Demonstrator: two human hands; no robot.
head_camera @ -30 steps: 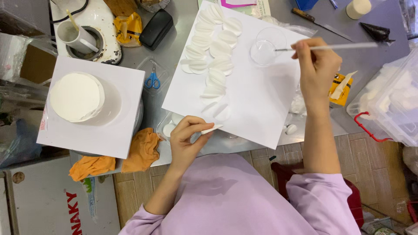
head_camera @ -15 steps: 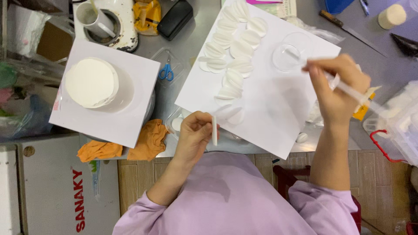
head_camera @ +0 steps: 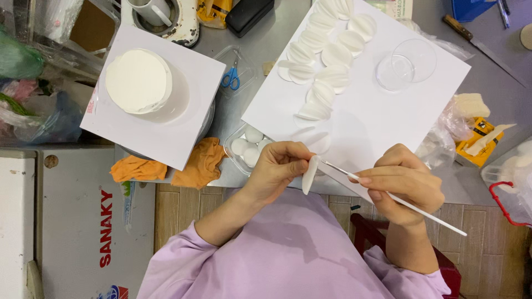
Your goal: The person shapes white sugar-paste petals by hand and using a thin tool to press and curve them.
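The left hand (head_camera: 277,169) pinches a small white disc (head_camera: 309,174) between thumb and fingertips, holding it on edge just past the near rim of the white board (head_camera: 388,111). The right hand (head_camera: 404,185) grips a thin white brush (head_camera: 399,200) like a pen, its fingers closed round the shaft; the tip meets the disc's face, and the long handle runs out to the right, over the tiled floor.

On the board, more white discs (head_camera: 324,55) lie in overlapping rows along its far-left part, with two lying flat near the hands. A clear glass bowl (head_camera: 407,63) sits on the board to the right of the rows.

Just left of the left hand, a clear tray (head_camera: 249,147) holds a few white balls, partly tucked under the board's edge. An orange cloth (head_camera: 202,163) lies crumpled beside it. Farther left, a round white cake (head_camera: 138,80) stands on a square white board. Blue scissors (head_camera: 231,77) rest on the grey table (head_camera: 499,94) between the two boards. The person wears a lilac sleeve (head_camera: 183,260).
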